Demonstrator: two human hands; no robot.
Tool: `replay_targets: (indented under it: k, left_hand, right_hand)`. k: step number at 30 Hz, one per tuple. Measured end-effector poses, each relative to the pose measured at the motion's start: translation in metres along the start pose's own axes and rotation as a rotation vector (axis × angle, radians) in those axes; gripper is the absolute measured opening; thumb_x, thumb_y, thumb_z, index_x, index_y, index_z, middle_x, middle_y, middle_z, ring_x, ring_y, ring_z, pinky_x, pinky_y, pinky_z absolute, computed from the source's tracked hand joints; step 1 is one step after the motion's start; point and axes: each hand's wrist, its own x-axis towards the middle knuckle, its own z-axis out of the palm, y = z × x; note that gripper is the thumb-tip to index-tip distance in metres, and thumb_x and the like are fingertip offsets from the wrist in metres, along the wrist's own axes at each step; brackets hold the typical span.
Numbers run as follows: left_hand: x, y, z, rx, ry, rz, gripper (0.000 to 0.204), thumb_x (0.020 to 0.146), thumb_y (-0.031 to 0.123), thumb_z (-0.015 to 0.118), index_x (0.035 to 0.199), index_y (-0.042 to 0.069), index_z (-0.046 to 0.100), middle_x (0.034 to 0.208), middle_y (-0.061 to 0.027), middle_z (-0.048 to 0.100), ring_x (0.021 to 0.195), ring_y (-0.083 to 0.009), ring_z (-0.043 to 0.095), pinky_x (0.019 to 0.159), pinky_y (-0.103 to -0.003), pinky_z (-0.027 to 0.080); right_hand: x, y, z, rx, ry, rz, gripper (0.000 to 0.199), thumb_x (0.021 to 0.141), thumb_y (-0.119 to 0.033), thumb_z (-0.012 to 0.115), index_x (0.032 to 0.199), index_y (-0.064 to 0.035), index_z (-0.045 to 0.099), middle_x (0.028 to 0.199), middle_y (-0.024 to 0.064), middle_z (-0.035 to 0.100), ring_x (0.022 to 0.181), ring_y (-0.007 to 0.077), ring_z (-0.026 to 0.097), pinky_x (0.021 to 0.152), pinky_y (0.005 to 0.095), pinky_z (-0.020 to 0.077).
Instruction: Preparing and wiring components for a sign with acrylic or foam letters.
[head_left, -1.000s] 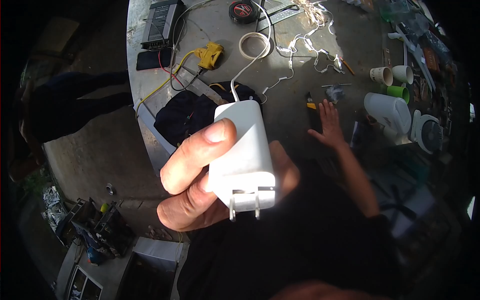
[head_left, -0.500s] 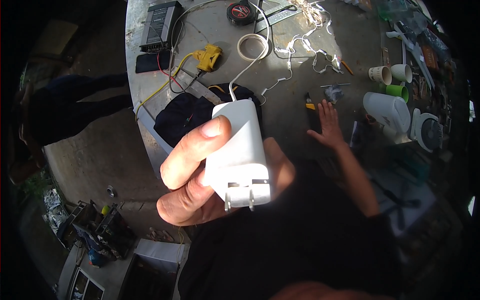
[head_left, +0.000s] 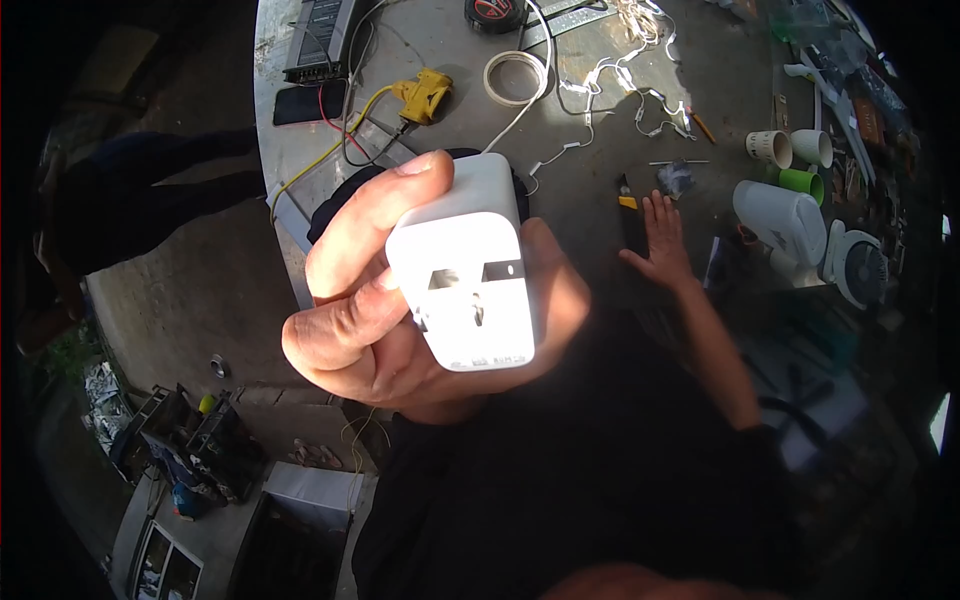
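Note:
Close up in the middle of the view, my left hand is closed round a white power adapter. Its plug end faces me, with recesses in it; glare keeps me from telling how its prongs lie. A white cord runs from behind the adapter over the table. My right hand rests flat on the table with its fingers stretched out. Just left of those fingers lies a utility knife with a yellow and black handle. A small clear plastic bag is by the fingertips.
Behind the adapter lies dark cloth. Farther back are a yellow connector, a phone, a tape roll, a tape measure and string lights. Cups, a white jug and a fan stand right.
My left hand has tilted the adapter so its plug end turns up toward me. The prongs that stuck out downward no longer show plainly. My right hand stays flat on the table.

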Motion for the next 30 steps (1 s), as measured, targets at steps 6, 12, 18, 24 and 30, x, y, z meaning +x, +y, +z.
replay_targets:
  k: [6,12,18,24,30]
  left_hand:
    - [-0.001,0.006,-0.008,0.068,-0.075,-0.032,0.069,0.075,0.007,0.076,0.128,0.006,0.031,0.117,-0.0258,0.061,0.098,-0.0287,0.065,0.082,-0.037,0.059]
    - [0.003,0.001,-0.013,0.099,-0.069,0.035,0.07,0.075,0.008,0.077,0.128,0.007,0.031,0.116,-0.0258,0.061,0.099,-0.029,0.064,0.082,-0.038,0.058]
    - [0.005,0.0,-0.011,0.087,-0.078,0.022,0.072,0.075,0.008,0.077,0.131,0.007,0.03,0.116,-0.0261,0.061,0.097,-0.0295,0.065,0.082,-0.037,0.058]
    - [-0.003,0.007,0.022,-0.05,0.268,-0.12,0.075,0.072,0.008,0.079,0.129,0.005,0.031,0.113,-0.0264,0.064,0.094,-0.0281,0.068,0.083,-0.036,0.059]
    - [0.0,0.002,0.016,-0.263,0.221,-0.04,0.077,0.068,0.004,0.084,0.127,0.002,0.036,0.114,-0.0297,0.065,0.092,-0.0277,0.072,0.084,-0.032,0.062]
  right_hand:
    - [0.0,0.0,0.001,-0.003,0.006,0.001,0.109,0.088,-0.075,0.053,0.163,-0.0107,0.007,0.17,0.0114,0.005,0.157,0.0297,0.002,0.126,0.0473,0.0045]
    - [0.0,0.0,-0.001,-0.006,0.008,-0.003,0.11,0.087,-0.074,0.054,0.163,-0.0101,0.008,0.17,0.0116,0.006,0.157,0.0298,0.003,0.126,0.0474,0.0047]
    - [0.0,0.003,0.0,-0.006,-0.004,0.012,0.11,0.087,-0.073,0.056,0.163,-0.0102,0.008,0.17,0.0113,0.006,0.157,0.0305,0.003,0.126,0.0478,0.0057]
    - [0.002,0.001,0.001,0.033,-0.002,-0.008,0.109,0.087,-0.068,0.06,0.163,-0.0087,0.009,0.17,0.0134,0.007,0.156,0.0345,0.004,0.124,0.0519,0.0067]
    - [0.0,0.003,0.008,0.03,-0.01,-0.005,0.11,0.087,-0.072,0.058,0.163,-0.0102,0.008,0.17,0.012,0.006,0.157,0.0327,0.002,0.125,0.0515,0.0056]
